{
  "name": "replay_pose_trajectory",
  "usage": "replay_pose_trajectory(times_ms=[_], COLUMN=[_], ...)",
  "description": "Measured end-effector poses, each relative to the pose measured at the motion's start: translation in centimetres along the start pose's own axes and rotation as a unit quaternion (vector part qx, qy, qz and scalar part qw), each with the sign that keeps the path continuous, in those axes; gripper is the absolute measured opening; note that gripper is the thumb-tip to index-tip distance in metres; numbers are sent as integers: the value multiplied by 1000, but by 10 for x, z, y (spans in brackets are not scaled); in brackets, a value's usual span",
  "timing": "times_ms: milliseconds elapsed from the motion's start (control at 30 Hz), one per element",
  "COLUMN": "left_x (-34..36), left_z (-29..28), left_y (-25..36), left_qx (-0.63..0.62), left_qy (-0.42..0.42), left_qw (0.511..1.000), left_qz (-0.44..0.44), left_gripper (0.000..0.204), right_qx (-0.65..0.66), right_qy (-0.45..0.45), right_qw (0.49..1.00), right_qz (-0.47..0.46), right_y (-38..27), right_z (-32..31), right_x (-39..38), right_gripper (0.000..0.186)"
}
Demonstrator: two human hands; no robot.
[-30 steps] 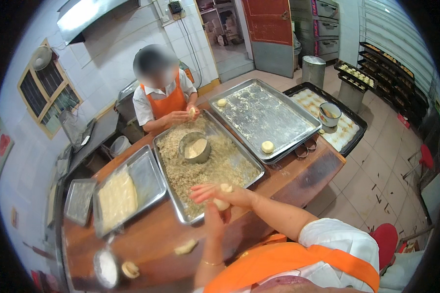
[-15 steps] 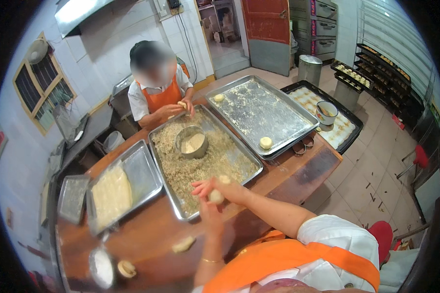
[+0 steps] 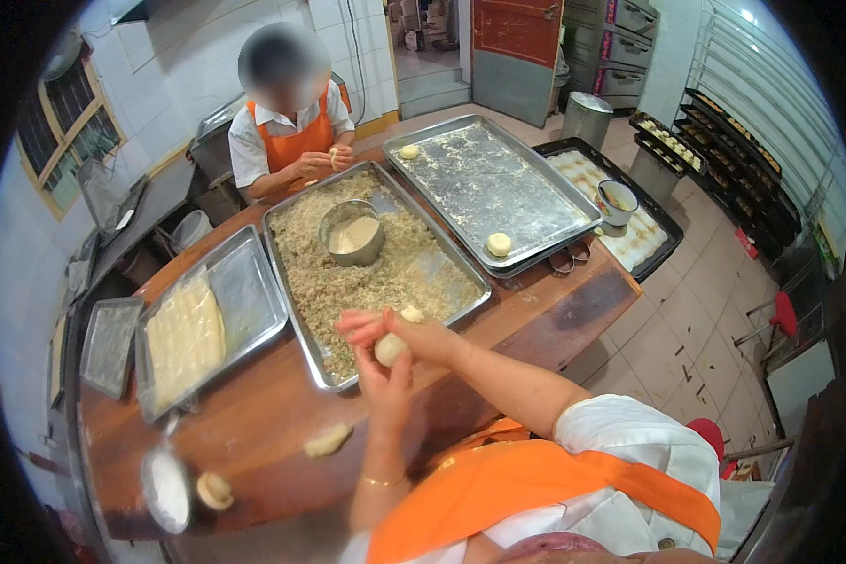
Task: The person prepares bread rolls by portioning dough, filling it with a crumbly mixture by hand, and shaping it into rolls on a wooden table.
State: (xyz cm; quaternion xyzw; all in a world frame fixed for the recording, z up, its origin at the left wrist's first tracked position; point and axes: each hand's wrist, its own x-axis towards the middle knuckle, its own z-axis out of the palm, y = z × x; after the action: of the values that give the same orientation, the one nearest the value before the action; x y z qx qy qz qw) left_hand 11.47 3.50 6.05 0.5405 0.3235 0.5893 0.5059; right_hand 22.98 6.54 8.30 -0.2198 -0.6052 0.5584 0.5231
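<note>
My left hand point(image 3: 383, 376) cups a pale dough ball point(image 3: 392, 350) from below, fingers curled round it. My right hand point(image 3: 409, 334) lies over the same ball, palm against it and fingertips reaching left; a second small dough lump point(image 3: 411, 314) shows at its top. Both are over the near end of a metal tray point(image 3: 482, 291) of crumbly filling, which holds a round metal container point(image 3: 352, 246). A loose dough piece point(image 3: 327, 440) lies on the wooden table point(image 3: 254, 451) nearby.
At left are a dough sheet point(image 3: 183, 343) in a tray and a bowl of white powder point(image 3: 171, 491). A floured tray point(image 3: 489, 179) with two dough rounds stands at back right, a co-worker point(image 3: 287, 146) across the table. Black racks of baked trays point(image 3: 733, 160) stand beyond.
The view has shifted, so the table and trays sit higher and farther left in frame. My hands still press round the dough ball. The co-worker keeps handling a small dough piece.
</note>
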Motion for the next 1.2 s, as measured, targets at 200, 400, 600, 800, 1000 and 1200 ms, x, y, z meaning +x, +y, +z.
replay_pose_trajectory(times_ms=[200, 400, 600, 800, 1000, 1200], left_x=[6, 0, -4, -6, 0, 4], left_z=[-35, -22, -6, -11, -25, -37], left_y=[-12, -16, -12, -1, -12, 11], left_qx=[-35, -71, -47, -256, -333, -410], left_qy=[-158, -78, -47, -9, -28, -22], left_qw=[985, 994, 997, 956, 928, 883], left_qz=[-62, -40, 35, -145, -165, -226], left_gripper=[57, 46, 38, 35, 31, 35], right_qx=[26, 47, -86, -338, -340, -285], right_qy=[-31, -3, 27, 141, 24, -9], right_qw=[999, 999, 995, 922, 925, 938], right_qz=[14, 19, 42, 121, 169, 194], right_y=[-5, 3, -2, -20, -38, -48], right_z=[-1, 4, 5, 9, -17, -19], right_x=[0, 0, -6, 0, 6, 10], right_gripper=[67, 75, 80, 20, 19, 18])
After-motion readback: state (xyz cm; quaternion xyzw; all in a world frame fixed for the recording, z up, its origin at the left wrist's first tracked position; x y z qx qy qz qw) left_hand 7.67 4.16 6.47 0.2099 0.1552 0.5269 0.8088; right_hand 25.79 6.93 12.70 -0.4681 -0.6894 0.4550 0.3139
